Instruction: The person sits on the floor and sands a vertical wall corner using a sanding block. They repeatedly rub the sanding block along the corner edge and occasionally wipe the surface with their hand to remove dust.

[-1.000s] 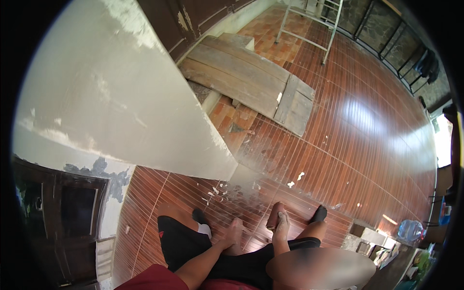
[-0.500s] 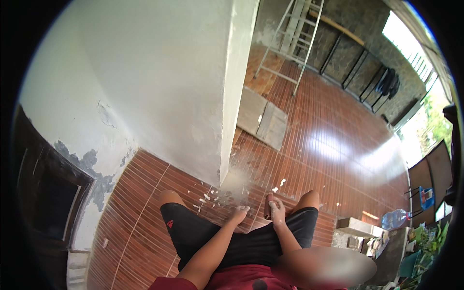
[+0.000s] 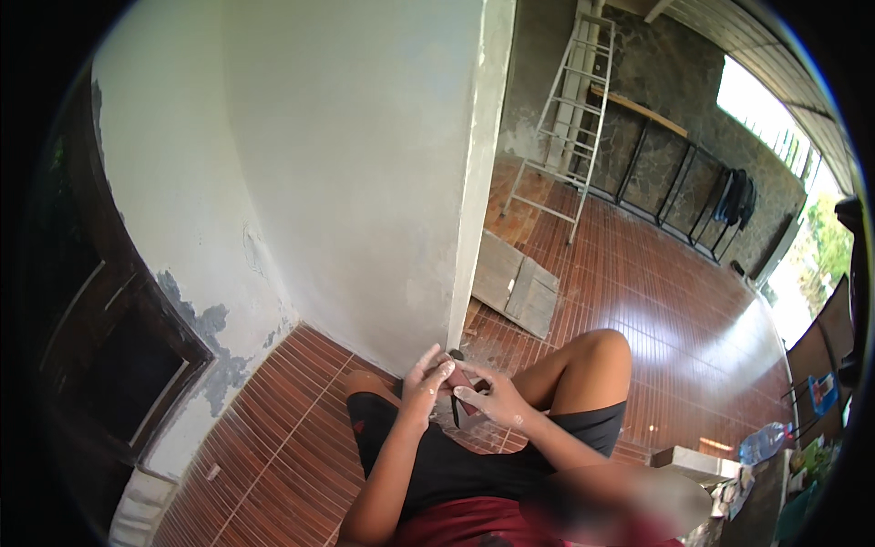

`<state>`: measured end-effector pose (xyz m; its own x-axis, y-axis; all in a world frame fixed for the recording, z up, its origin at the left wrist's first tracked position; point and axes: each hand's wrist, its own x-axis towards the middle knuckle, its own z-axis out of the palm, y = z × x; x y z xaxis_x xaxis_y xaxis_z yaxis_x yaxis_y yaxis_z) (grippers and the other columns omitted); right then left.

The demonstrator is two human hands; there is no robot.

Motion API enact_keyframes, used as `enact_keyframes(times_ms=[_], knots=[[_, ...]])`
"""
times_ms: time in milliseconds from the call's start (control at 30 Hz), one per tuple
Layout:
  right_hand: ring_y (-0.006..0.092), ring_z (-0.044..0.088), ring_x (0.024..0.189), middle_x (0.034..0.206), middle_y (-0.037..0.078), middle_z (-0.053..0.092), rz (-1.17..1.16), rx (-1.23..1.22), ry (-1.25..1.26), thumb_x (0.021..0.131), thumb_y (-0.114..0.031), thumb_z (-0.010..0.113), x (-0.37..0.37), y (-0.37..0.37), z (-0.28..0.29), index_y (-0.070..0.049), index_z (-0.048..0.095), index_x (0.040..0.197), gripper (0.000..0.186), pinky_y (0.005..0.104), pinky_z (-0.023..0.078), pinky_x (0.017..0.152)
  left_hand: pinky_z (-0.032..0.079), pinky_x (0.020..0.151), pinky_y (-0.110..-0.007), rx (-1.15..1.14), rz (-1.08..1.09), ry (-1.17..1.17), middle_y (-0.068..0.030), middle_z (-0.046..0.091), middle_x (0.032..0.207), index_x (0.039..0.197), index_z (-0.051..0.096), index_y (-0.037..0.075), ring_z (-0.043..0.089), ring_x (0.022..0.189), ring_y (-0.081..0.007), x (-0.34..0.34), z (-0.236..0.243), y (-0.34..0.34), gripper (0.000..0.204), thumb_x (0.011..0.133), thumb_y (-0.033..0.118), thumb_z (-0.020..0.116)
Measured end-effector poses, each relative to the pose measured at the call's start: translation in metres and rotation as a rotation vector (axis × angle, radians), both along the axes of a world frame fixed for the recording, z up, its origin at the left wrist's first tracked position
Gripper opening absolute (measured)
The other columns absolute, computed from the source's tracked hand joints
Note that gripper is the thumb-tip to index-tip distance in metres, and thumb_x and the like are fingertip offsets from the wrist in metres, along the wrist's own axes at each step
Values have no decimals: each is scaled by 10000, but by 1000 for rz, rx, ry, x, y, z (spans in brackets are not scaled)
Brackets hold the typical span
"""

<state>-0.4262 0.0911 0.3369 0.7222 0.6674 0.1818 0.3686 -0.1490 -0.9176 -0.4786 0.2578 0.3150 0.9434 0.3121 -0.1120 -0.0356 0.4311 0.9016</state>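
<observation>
And here we are, seated low over the striped reddish floor, both hands together in front of our black shorts! The left hand has its fingertips and thumb on the upper end of a reddish-brown piece; the right hand grips the same piece from the other side, thumb across it. So it's held between our hands, just before the foot of the pale wall. Whitish smears on our skin, too! Beyond the wall's corner lies a wooden board, and farther back stands a ladder.
</observation>
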Motion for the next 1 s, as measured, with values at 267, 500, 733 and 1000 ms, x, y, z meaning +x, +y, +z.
enact_keyframes(times_ms=[267, 500, 733, 1000], knots=[[407, 683, 888, 1002, 269, 691, 257, -138, -330, 810, -195, 700, 14, 46, 156, -23, 641, 1280, 503, 435, 545, 800, 562, 927, -331, 155, 270, -298, -142, 635, 1257, 1401, 547, -43, 654, 1079, -191, -19, 101, 42, 475, 965, 126, 634], [252, 691, 909, 1068, 157, 715, -32, 202, -323, 841, -186, 755, 17, 66, 161, -16, 647, 1299, 500, 333, 539, 843, 569, 899, -388, 332, 268, -498, -246, 608, 1289, 1529, 302, -75, 674, 1051, -290, -19, 97, 99, 813, 1008, 505, 530], [110, 654, 743, 909, 88, 704, -621, 673, 384, 920, -179, 719, 122, 56, 43, 11, 625, 1319, 452, 279, 529, 669, 558, 707, -285, 408, 397, 127, -119, 713, 1106, 1439, 493, -10, 685, 850, -161, -45, -46, 192, 526, 1047, 339, 530], [90, 599, 647, 819, 29, 657, -889, 418, 482, 942, -153, 701, 238, 132, -142, 9, 616, 1342, 440, 255, 481, 564, 510, 710, -288, 392, 737, 376, -52, 724, 1018, 1313, 624, 51, 665, 854, -137, -65, -122, 179, 384, 1041, 314, 560]])
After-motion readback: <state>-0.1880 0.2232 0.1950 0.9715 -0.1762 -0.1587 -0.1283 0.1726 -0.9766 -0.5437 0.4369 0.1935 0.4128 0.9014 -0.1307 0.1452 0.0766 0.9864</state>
